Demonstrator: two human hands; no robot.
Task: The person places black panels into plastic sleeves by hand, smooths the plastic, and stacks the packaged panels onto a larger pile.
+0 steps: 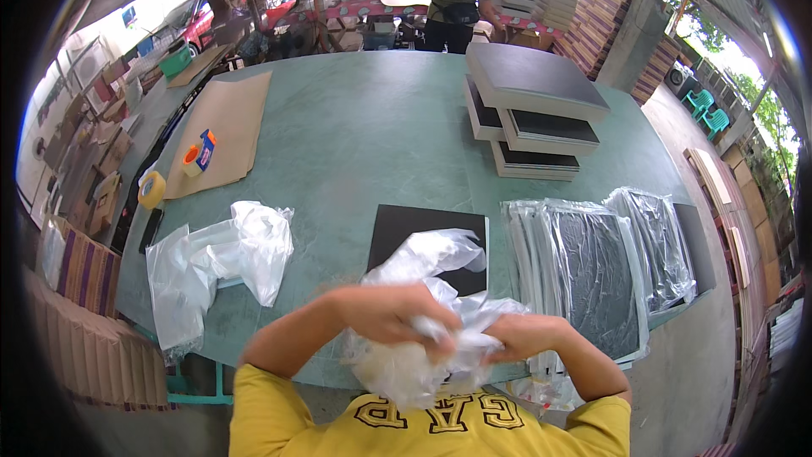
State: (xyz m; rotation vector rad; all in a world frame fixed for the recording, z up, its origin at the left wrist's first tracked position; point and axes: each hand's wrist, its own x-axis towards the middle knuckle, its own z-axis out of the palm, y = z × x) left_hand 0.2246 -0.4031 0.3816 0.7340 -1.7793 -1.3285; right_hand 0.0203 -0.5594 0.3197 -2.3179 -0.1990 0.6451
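Observation:
Close to my body, my left hand (pixel 406 319) and my right hand (pixel 518 337) both grip a crumpled clear plastic bag (pixel 397 372). Its loose folds spread between my hands and over the table's near edge. Motion blurs the left fingers slightly. Just beyond the bag lies a flat black panel (pixel 406 233), partly covered by the plastic. To the right, several black panels wrapped in clear plastic (pixel 584 275) lie in an overlapping stack, with more wrapped panels (pixel 655 245) beside them. On the left rests a loose pile of clear plastic bags (pixel 220 254).
A stack of dark-topped panels (pixel 541 85) stands at the far right of the green table (pixel 364 135). Brown cardboard sheets (pixel 224 131), a tape dispenser (pixel 200 155) and a tape roll (pixel 151 190) lie at left. Another person (pixel 461 0) stands beyond the far edge.

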